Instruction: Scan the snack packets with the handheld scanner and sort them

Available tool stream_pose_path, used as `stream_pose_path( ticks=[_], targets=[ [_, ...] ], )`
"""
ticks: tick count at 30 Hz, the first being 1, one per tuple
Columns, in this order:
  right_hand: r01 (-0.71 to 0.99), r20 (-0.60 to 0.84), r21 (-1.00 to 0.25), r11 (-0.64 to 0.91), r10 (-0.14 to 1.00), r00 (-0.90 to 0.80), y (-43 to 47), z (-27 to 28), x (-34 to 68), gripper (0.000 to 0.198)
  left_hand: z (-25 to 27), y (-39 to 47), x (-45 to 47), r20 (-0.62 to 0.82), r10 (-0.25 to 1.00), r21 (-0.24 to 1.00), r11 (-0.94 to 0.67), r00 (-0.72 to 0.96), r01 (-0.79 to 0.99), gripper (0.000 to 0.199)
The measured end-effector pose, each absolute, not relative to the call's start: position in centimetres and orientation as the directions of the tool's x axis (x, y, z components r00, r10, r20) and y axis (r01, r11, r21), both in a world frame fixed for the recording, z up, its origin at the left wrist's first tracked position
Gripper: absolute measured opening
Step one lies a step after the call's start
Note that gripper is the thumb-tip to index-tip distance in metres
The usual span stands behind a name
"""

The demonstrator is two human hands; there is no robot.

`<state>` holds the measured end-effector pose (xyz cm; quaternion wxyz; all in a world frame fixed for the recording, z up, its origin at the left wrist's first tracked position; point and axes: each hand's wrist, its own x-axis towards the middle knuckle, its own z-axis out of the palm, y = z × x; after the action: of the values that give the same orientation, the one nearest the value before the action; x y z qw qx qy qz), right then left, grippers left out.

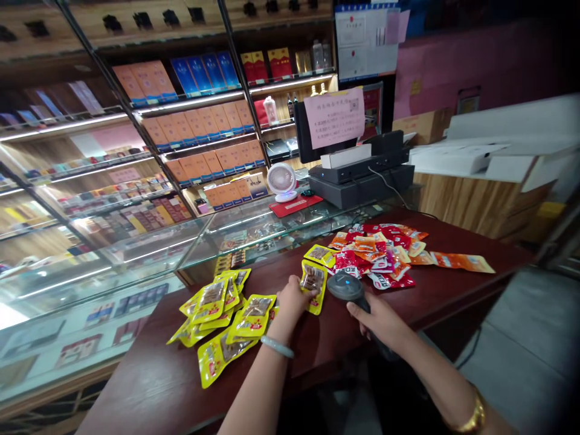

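Observation:
My right hand (pixel 380 320) is wrapped round the handle of a dark grey barcode scanner (pixel 347 287), its head pointing left over the counter. My left hand (pixel 294 299) grips the left edge of a yellow snack packet (pixel 316 278) with a clear window. Another yellow packet (pixel 319 254) lies just behind that one. To the left of my left hand is a loose pile of yellow snack packets (pixel 212 302), some overlapping. Beyond the scanner sits a heap of red and orange snack packets (pixel 380 251), with an orange strip of packets (pixel 462 261) at its right end.
The dark red counter (pixel 149 362) adjoins a glass display case (pixel 254 226). A small white fan (pixel 281 181) stands on the glass, left of a monitor (pixel 303 133) and a black cash drawer (pixel 357 184). A cable (pixel 389 187) runs down behind the heap. Stocked shelves line the back.

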<state>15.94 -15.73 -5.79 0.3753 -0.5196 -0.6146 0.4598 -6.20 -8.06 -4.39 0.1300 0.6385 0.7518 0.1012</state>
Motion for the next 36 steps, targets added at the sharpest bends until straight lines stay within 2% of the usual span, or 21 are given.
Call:
stream_pose_path(
  ticks=[5,10,13,16,19,25,27,30,36],
  targets=[
    [0.264,0.022,-0.96,0.091,0.967,-0.253,-15.8,-5.0,15.1,0.047,-5.1,-9.7,-7.3,-0.04,0.983,0.385,0.182,-0.181,0.905,0.044],
    [0.246,0.005,-0.966,0.077,0.961,-0.277,-16.0,-4.2,14.0,0.041,-3.8,-11.2,-9.4,-0.049,0.975,0.415,0.219,-0.218,0.883,0.047],
    [0.229,0.034,-0.967,0.112,0.947,-0.32,-16.0,-3.7,13.4,0.038,-2.0,-12.5,-12.9,-0.044,0.942,0.332,0.328,-0.332,0.885,0.055],
    [0.224,0.037,-0.967,0.123,0.935,-0.354,-15.6,-3.6,12.9,0.036,-0.7,-13.4,-15.8,0.149,0.874,0.145,0.444,-0.463,0.884,0.074],
    [0.235,0.037,-0.964,0.128,0.934,-0.356,-15.1,-3.9,12.8,0.036,-0.9,-12.6,-15.6,0.299,0.842,0.089,0.444,-0.449,0.892,0.082],
    [0.232,0.035,-0.966,0.116,0.945,-0.325,-14.5,-4.9,14.3,0.043,-3.1,-4.6,-8.7,0.185,0.964,0.227,0.149,-0.193,0.962,0.07],
    [0.245,0.033,-0.963,0.116,0.948,-0.316,-14.4,-4.9,15.0,0.045,-3.4,-1.3,-6.4,0.11,0.979,0.263,0.138,-0.172,0.955,0.068],
    [0.275,0.053,-0.951,0.139,0.952,-0.3,-14.2,-4.8,15.9,0.049,-3.7,2.7,-3.9,0.022,0.98,0.247,0.185,-0.196,0.951,0.074],
    [0.254,0.041,-0.962,0.103,0.97,-0.239,-13.6,-5.8,17.0,0.057,-4.7,6.5,-1.9,-0.014,0.984,0.193,0.175,-0.176,0.965,0.082]
  ],
)
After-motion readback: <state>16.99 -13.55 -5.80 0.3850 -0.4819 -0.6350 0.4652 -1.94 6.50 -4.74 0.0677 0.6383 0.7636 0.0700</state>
